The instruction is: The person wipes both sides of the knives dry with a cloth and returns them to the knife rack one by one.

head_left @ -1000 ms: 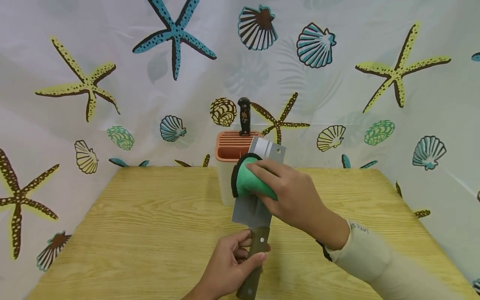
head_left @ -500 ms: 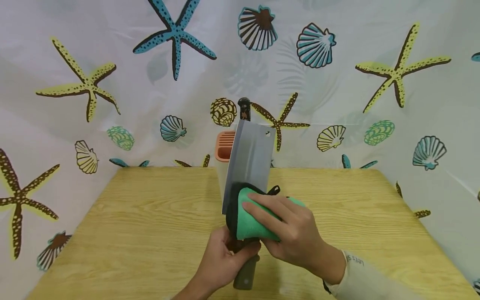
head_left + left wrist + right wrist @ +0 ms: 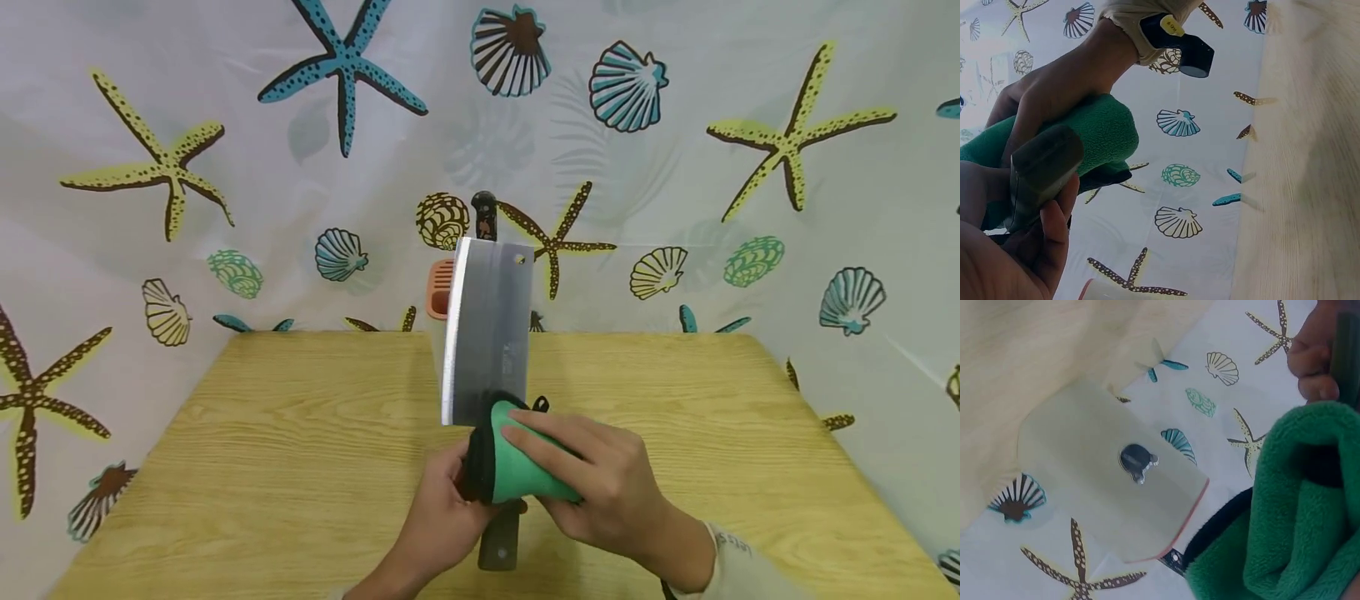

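Note:
A cleaver with a wide metal blade [image 3: 491, 333] and a dark handle [image 3: 500, 542] is held upright in the head view. My left hand [image 3: 438, 521] grips its handle, whose butt end [image 3: 1044, 162] shows in the left wrist view. With my right hand [image 3: 611, 483] I hold a folded green cloth [image 3: 528, 467] with black edging against the lower blade, where it meets the handle. The cloth covers that join and part of my left fingers. In the right wrist view the thick green cloth [image 3: 1291, 506] fills the lower right.
Behind the blade stands a cream knife holder [image 3: 1097, 475] with an orange slotted top [image 3: 438, 292], largely hidden in the head view. A black-handled knife [image 3: 484, 215] stands in it. The wooden table [image 3: 300, 433] meets a white curtain [image 3: 675, 192] printed with shells and starfish.
The cloth has moved down from the middle of the blade to the handle end. The cleaver has turned, so more of its blade face shows, and it stands more upright.

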### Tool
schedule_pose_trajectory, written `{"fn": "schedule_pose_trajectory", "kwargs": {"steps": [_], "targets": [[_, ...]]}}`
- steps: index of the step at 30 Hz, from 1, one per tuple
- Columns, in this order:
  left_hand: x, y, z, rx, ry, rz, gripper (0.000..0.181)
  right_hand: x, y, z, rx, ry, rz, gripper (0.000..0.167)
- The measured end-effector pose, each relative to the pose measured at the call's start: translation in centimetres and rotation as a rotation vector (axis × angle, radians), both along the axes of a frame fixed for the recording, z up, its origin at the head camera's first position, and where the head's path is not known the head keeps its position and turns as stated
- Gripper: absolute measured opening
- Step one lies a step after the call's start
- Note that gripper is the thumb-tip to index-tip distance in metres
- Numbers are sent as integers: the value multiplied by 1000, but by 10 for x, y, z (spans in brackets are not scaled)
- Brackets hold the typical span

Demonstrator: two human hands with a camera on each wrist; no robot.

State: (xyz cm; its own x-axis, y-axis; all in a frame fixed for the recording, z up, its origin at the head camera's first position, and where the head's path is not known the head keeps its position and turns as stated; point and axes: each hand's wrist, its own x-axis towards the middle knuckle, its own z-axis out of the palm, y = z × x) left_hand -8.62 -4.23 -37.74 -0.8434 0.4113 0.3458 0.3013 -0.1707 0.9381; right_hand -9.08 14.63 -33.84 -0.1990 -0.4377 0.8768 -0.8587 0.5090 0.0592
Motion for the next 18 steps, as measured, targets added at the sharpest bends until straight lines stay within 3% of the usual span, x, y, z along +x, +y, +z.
{"fn": "schedule_pose_trajectory", "kwargs": {"steps": [5, 8, 12, 18], "targets": [[6, 0, 1, -120, 4, 23, 28, -3, 3, 10, 8, -78, -134, 33], [9, -1, 2, -160, -8, -4, 33, -9, 7, 20, 6, -91, -207, 33], [12, 1, 2, -181, -44, -55, 39, -29, 18, 40, -5, -80, -320, 39], [18, 4, -4, -243, -75, -74, 36, -57, 33, 60, -54, -78, -453, 40]]}}
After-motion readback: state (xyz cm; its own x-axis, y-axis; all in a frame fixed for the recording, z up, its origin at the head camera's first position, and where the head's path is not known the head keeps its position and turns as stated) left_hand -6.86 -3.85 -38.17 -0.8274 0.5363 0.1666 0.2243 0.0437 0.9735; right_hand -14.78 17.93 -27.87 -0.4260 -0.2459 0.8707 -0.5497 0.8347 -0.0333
